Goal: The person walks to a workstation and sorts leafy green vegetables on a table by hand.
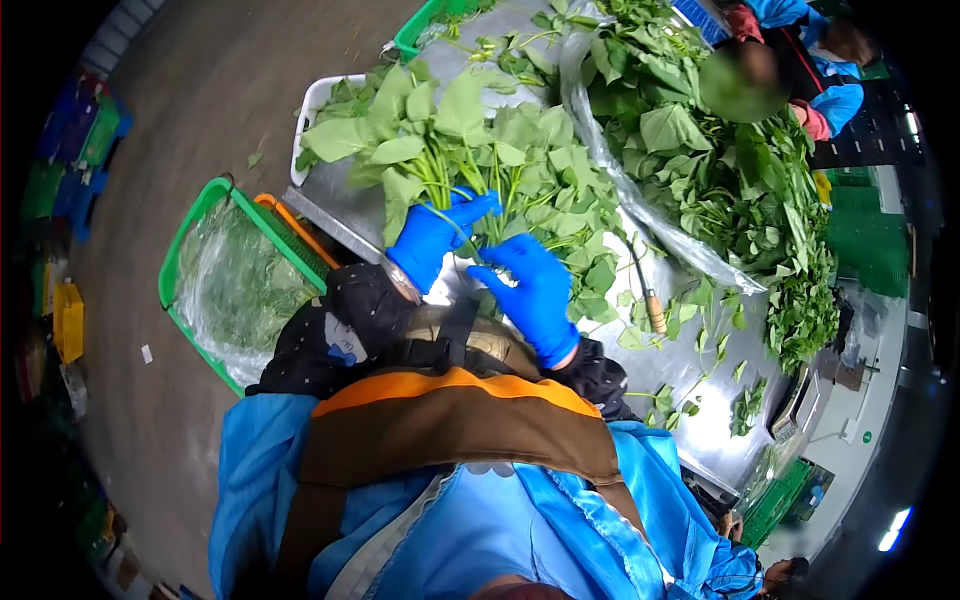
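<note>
My left hand, in a blue glove, is closed around the stems of a bunch of leafy greens; the leaves fan out away from me. Close to the lower stem ends is my right hand, also blue-gloved, its thumb and forefinger bent together on a thin stem. Just beyond both hands, more loose leafy greens lie on the metal table. A knife with a wooden handle rests on the table to the right of my right hand.
A large heap of greens lies on clear plastic sheeting at the right. A green crate lined with plastic stands at left, by a white bin. Across the table is a co-worker's blue sleeve.
</note>
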Motion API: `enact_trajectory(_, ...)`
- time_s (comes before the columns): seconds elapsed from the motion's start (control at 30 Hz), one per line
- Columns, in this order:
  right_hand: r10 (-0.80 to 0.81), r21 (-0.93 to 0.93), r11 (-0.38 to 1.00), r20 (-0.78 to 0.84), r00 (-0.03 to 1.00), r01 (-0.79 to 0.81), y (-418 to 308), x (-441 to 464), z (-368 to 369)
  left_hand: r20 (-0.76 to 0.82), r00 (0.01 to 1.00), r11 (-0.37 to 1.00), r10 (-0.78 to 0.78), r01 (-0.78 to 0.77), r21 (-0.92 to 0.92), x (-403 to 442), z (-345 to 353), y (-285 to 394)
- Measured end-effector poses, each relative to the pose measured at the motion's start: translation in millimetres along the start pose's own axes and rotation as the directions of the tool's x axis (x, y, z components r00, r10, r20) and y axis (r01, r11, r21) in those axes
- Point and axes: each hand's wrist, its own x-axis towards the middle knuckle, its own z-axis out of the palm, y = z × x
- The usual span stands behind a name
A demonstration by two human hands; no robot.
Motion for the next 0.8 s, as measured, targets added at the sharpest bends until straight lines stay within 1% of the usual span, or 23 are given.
enact_trajectory(0.03, -0.041, -0.065, 0.997, 0.069, 0.997, 0.045, 4.4, -2.6, 8.0, 0.011, 1.000, 0.995, -0.012, 0.013, -0.099, 3.6, 1.5, -2.4)
enact_trajectory(0.07, -0.046, 0.000, 0.999, 0.144, 0.989, 0.047, 5.3, -5.6, 10.9, -0.012, 0.993, 0.989, 0.117, -0.115, 0.095, 5.6, -7.7, -6.3)
enact_trajectory(0.1, -0.061, 0.055, 0.997, 0.213, 0.975, 0.051, 2.8, -8.4, 9.5, 0.056, 0.978, 0.961, 0.203, -0.209, 0.182, 17.0, -31.0, -17.6)
enact_trajectory(0.13, -0.088, 0.149, 0.988, 0.272, 0.958, 0.048, -4.5, -13.4, 5.8, -0.121, 0.976, 0.980, 0.182, -0.190, -0.061, 33.3, -43.2, -12.5)
enact_trajectory(0.17, -0.118, 0.246, 0.969, 0.331, 0.936, 0.036, -10.3, -18.2, 4.9, -0.141, 0.966, 0.932, 0.217, -0.248, -0.265, 36.6, -43.4, 4.8)
enact_trajectory(0.2, -0.079, 0.378, 0.925, 0.277, 0.958, -0.033, -11.7, -16.6, 6.2, -0.168, 0.957, 0.842, 0.236, -0.288, -0.456, 36.5, -49.3, 21.6)
enact_trajectory(0.23, -0.037, 0.512, 0.854, 0.241, 0.970, -0.094, -9.8, -10.3, 4.6, -0.101, 0.956, 0.961, 0.276, -0.272, 0.048, 46.2, -90.0, 27.1)
enact_trajectory(0.27, 0.049, 0.593, 0.793, 0.166, 0.985, -0.140, -7.9, 0.5, -1.9, -0.059, 0.986, 0.985, 0.156, -0.160, -0.067, 37.6, -91.6, 40.2)
enact_trajectory(0.3, 0.207, 0.658, 0.705, 0.167, 0.964, -0.265, -2.7, 14.5, -5.0, -0.048, 0.968, 0.963, 0.247, -0.251, -0.096, 47.3, -99.5, 26.9)
enact_trajectory(0.33, 0.287, 0.707, 0.606, 0.234, 0.929, -0.365, -11.4, 35.6, -24.9, -0.036, 0.941, 0.932, 0.337, -0.339, -0.127, 56.8, -107.4, 13.8)
enact_trajectory(0.37, 0.321, 0.807, 0.502, 0.159, 0.934, -0.310, -16.2, 56.4, -33.1, -0.128, 0.955, 0.959, 0.268, -0.276, -0.054, 30.4, -88.1, 31.4)
enact_trajectory(0.4, 0.345, 0.841, 0.460, 0.125, 0.930, -0.284, -26.3, 73.9, -45.2, -0.114, 0.969, 0.976, 0.218, -0.220, -0.004, 18.0, -72.5, 38.7)
enact_trajectory(0.43, 0.372, 0.872, 0.416, 0.093, 0.924, -0.256, -34.6, 83.1, -52.2, -0.124, 0.971, 0.979, 0.203, -0.202, 0.013, 14.9, -67.8, 34.1)
enact_trajectory(0.5, 0.319, 0.672, 0.637, 0.217, 0.923, -0.378, -4.9, 79.9, -27.5, -0.132, 0.982, 0.991, 0.134, -0.133, 0.018, 1.3, -50.2, 32.3)
enact_trajectory(0.53, 0.293, 0.627, 0.657, 0.300, 0.908, -0.419, 8.3, 68.9, -7.0, -0.104, 0.988, 0.993, 0.117, -0.120, -0.020, -1.1, -43.9, 30.1)
enact_trajectory(0.57, 0.252, 0.548, 0.731, 0.337, 0.907, -0.407, 7.9, 59.9, 5.3, -0.076, 0.993, 0.996, 0.088, -0.087, 0.014, 2.8, -46.6, 23.1)
enact_trajectory(0.63, 0.310, 0.550, 0.533, 0.581, 0.753, -0.643, -1.5, 49.8, 16.8, -0.066, 0.993, 0.991, 0.100, -0.093, 0.094, -9.8, -26.5, 32.3)
enact_trajectory(0.73, 0.318, 0.667, 0.482, 0.470, 0.823, -0.568, -0.6, 41.5, 25.8, -0.103, 0.970, 0.963, 0.220, -0.200, 0.178, -1.1, -25.3, 22.6)
enact_trajectory(0.77, 0.344, 0.694, 0.454, 0.442, 0.828, -0.559, -0.9, 39.4, 25.7, -0.114, 0.958, 0.948, 0.264, -0.236, 0.214, -0.2, -22.2, 22.5)
enact_trajectory(0.8, 0.367, 0.719, 0.428, 0.417, 0.832, -0.549, -2.0, 37.3, 25.2, -0.139, 0.918, 0.895, 0.373, -0.316, 0.314, 12.1, -26.7, 6.1)
